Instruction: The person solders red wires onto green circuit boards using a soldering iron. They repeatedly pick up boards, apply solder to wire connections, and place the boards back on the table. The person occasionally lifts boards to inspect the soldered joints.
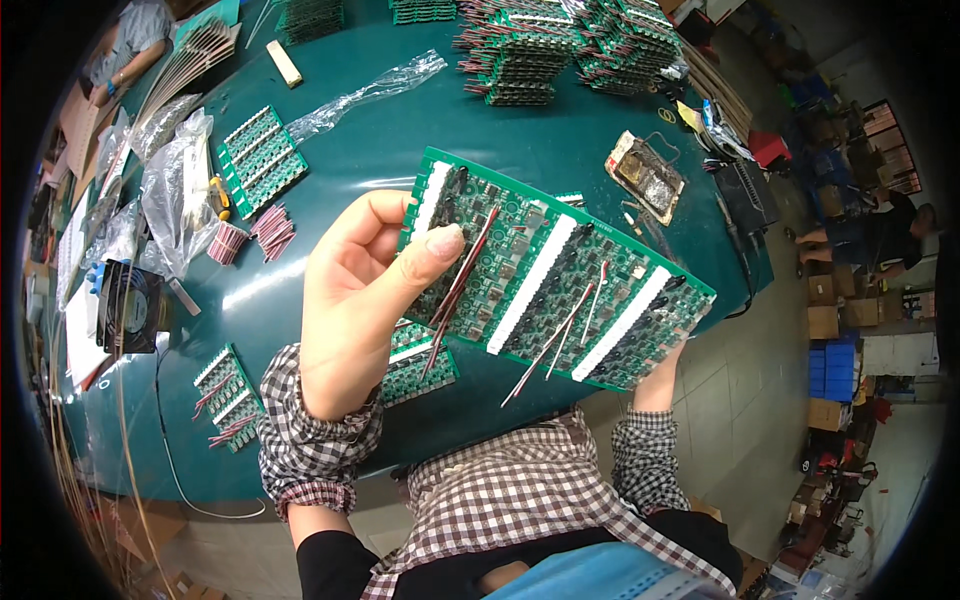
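A green circuit board panel (pixel 522 285) with white connector strips is held up, tilted, above the table. My left hand (pixel 365 280) grips its left end, thumb on the front face and fingers behind. Thin red, black and white wires (pixel 468 262) stick out from the panel's face. My right hand (pixel 662 376) is at the panel's lower right corner, mostly behind it, so its fingers are hidden. Below the held panel, another board (pixel 425 372) lies partly covered. A smaller wired board (pixel 228 398) rests on the table to the left.
On the green table (pixel 370 115), stacks of wired boards (pixel 520 50) stand at the back. A soldering-stained tray (pixel 645 178) lies right. Leftward are a bare-wired board (pixel 262 160), wire bundles (pixel 272 232), plastic bags (pixel 175 195) and a black fan (pixel 130 308). Another person (pixel 890 235) is far right.
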A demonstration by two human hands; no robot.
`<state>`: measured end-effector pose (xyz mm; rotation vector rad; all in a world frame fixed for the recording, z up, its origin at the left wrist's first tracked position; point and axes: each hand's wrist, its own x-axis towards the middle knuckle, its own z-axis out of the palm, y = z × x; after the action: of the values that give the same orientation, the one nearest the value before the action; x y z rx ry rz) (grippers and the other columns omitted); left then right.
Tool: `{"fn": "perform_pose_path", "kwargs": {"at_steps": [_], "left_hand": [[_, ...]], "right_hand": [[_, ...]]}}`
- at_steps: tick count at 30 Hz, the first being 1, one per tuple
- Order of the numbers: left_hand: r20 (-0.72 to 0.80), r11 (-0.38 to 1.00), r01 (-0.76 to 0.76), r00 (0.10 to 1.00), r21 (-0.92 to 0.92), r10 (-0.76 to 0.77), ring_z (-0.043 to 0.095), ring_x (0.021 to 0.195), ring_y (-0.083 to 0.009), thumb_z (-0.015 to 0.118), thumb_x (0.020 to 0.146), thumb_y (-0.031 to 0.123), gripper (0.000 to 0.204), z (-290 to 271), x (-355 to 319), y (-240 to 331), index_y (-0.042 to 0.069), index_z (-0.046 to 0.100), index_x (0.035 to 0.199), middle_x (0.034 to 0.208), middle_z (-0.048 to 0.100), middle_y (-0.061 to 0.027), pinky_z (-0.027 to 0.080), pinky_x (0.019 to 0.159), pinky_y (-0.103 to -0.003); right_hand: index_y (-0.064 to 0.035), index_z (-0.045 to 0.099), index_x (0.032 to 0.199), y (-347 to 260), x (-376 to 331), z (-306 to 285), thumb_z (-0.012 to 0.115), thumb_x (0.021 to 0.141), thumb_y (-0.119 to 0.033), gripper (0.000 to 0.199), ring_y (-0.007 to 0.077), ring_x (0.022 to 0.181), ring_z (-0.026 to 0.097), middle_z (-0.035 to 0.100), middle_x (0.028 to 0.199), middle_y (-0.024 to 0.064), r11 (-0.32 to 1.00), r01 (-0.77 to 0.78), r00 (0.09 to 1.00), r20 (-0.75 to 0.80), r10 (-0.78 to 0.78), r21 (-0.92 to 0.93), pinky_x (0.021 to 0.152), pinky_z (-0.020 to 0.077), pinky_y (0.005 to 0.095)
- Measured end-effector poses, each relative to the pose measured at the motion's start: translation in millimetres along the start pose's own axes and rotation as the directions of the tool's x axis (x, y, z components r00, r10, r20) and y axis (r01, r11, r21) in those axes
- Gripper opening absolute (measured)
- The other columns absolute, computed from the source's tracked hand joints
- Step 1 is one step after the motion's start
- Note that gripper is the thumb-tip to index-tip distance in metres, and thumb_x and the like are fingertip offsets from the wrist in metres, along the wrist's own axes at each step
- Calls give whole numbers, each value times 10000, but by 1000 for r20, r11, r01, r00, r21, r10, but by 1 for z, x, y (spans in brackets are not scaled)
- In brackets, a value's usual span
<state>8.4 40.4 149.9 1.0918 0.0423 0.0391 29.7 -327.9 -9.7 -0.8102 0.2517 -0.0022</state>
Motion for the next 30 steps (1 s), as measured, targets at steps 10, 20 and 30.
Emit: {"fn": "perform_pose_path", "kwargs": {"at_steps": [10,20,30], "left_hand": [[1,999,35,999,6,-35,577,886,-86,642,850,79,230,0,4,-4,-13,534,1031,978,626,-52,451,819,-230],[17,998,59,998,23,-59,584,886,-89,635,856,80,231,-2,9,-9,-15,531,1039,979,631,-58,459,812,-230],[9,995,100,995,27,-101,588,867,-81,634,857,82,227,-1,11,-12,-14,533,1036,967,633,-54,468,789,-220]], "right_hand": [[-6,582,1032,-1,-4,6,542,899,-393,411,252,861,639,657,961,140,997,-39,999,-1,40,64,743,523,372],[-53,537,984,-3,-2,1,531,902,-410,366,261,851,646,654,937,137,993,-107,994,40,106,47,705,535,382],[-33,505,973,-2,-1,9,549,901,-384,361,172,756,622,612,827,58,994,-52,994,97,43,92,668,519,327]]}}
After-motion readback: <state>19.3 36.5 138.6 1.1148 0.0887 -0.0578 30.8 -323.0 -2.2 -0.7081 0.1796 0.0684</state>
